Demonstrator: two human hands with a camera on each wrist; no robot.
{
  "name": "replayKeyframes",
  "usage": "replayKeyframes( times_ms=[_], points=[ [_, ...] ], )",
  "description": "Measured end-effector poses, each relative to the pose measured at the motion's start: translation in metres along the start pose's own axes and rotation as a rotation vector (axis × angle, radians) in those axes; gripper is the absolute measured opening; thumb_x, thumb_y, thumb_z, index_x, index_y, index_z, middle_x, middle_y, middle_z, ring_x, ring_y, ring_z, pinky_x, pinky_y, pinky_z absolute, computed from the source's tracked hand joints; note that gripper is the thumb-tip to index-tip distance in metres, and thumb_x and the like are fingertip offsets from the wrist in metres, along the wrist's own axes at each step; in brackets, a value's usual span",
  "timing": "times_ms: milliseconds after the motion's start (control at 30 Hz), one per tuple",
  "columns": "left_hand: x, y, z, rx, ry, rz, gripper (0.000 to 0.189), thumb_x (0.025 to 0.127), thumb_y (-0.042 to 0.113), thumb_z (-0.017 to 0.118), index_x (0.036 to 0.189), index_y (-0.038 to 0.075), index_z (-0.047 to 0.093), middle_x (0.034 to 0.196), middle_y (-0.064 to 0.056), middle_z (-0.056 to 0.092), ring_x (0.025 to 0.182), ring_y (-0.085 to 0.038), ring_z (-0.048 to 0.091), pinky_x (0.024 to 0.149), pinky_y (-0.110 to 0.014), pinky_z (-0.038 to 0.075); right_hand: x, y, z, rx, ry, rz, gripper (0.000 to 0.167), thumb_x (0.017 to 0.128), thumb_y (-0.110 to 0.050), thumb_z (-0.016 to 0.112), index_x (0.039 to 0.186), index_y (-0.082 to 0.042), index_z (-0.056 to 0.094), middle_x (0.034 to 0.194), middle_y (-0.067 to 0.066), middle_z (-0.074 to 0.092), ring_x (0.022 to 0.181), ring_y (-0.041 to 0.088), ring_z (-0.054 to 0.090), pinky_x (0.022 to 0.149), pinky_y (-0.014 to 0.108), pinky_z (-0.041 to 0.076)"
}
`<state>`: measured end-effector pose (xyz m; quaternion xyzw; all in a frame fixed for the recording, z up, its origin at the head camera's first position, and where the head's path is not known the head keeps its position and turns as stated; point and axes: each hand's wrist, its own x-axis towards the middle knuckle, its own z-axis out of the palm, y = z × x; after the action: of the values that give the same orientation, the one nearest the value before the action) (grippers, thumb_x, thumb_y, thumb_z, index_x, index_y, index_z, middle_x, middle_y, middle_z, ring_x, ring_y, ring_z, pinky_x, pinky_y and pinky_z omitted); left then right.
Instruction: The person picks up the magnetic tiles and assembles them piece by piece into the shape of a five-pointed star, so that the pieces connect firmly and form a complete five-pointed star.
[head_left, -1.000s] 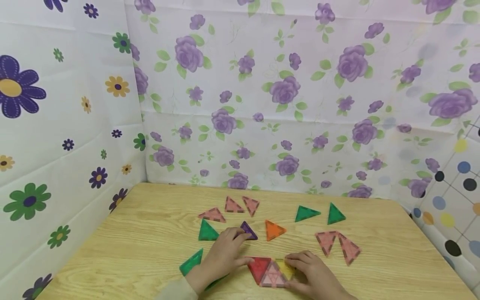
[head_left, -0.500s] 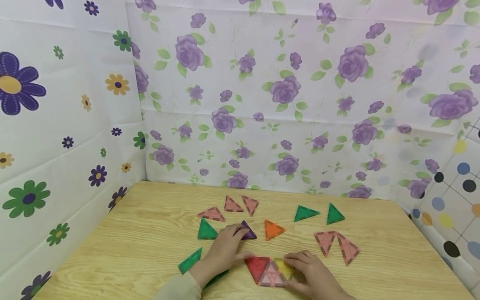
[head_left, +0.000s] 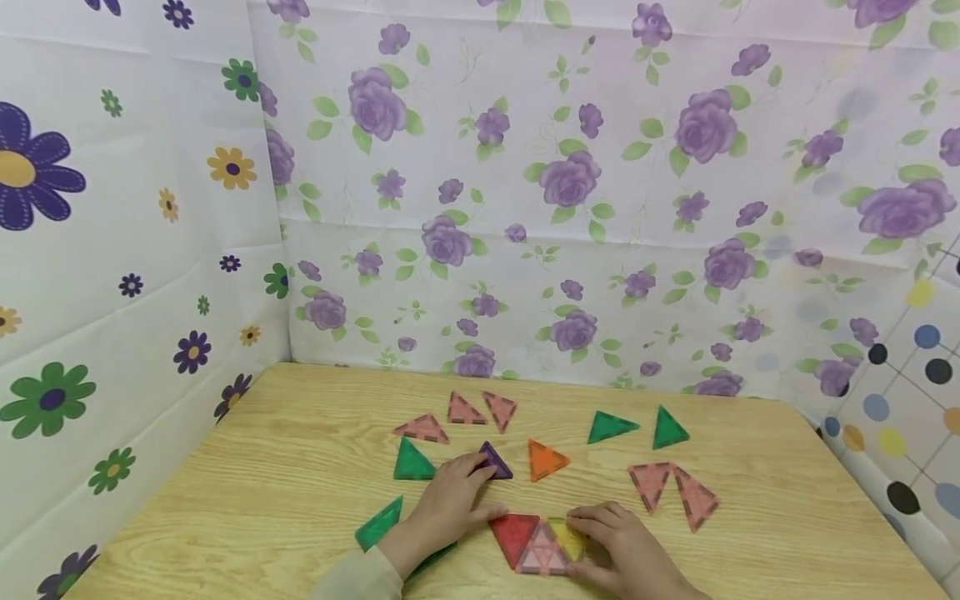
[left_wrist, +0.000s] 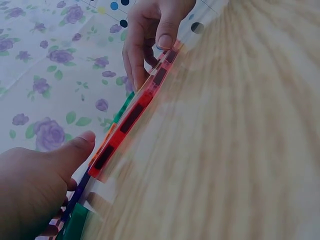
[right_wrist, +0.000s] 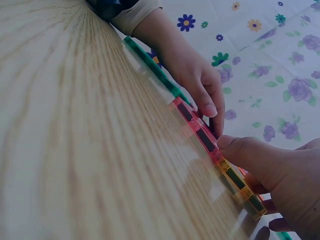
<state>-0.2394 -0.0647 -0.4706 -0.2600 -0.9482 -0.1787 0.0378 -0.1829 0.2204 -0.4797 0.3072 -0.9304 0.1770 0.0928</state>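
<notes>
Three triangular magnetic tiles lie edge to edge in a row in the head view: a red tile (head_left: 516,537), a pale pink tile (head_left: 543,553) and a yellow tile (head_left: 572,540). My right hand (head_left: 626,546) holds the yellow tile, fingertips on its far side and thumb by the corner where it meets the pink one. My left hand (head_left: 446,504) spreads beside the row. Its fingertips touch a small purple triangle tile (head_left: 498,465), and its thumb (left_wrist: 82,142) is right at the red tile's left corner. The left wrist partly hides a green tile (head_left: 435,557).
An orange triangle tile (head_left: 546,460) lies beyond the row. More green tiles (head_left: 415,461) and pink tiles (head_left: 697,497) are scattered left, behind and right on the wooden table (head_left: 795,533). Flowered cloth (head_left: 570,183) stands along the table's back and sides.
</notes>
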Motion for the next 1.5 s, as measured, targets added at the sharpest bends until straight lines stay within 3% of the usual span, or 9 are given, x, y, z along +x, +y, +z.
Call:
replayKeyframes(
  times_ms=[900,1167,1500],
  points=[
    [-0.007,0.015,0.003,0.147,-0.004,0.140,0.065,0.090,0.060,0.051,0.133,0.013,0.057,0.138,-0.007,0.053,0.128,-0.024,0.049,0.108,-0.042,0.041,-0.001,-0.002,-0.003,0.004,-0.008,0.005,0.052,0.087,-0.058,0.058,0.119,-0.018,0.067,0.119,-0.010,0.063,0.105,0.014,0.058,0.086,0.039,0.053],
    [-0.010,0.023,0.002,0.181,-0.014,0.188,0.065,0.091,0.061,0.048,0.134,0.013,0.057,0.137,-0.008,0.053,0.128,-0.023,0.049,0.107,-0.040,0.041,0.000,-0.003,-0.003,0.003,-0.017,0.041,0.053,0.087,-0.060,0.058,0.118,-0.019,0.068,0.119,-0.012,0.063,0.106,0.012,0.058,0.088,0.039,0.052],
    [-0.012,0.024,0.007,0.185,-0.030,0.193,0.064,0.091,0.062,0.048,0.134,0.015,0.057,0.138,-0.006,0.053,0.128,-0.021,0.049,0.107,-0.039,0.042,0.000,-0.001,-0.002,0.003,-0.024,0.027,0.054,0.087,-0.060,0.058,0.119,-0.018,0.068,0.120,-0.012,0.063,0.106,0.012,0.058,0.087,0.038,0.052]
  ],
)
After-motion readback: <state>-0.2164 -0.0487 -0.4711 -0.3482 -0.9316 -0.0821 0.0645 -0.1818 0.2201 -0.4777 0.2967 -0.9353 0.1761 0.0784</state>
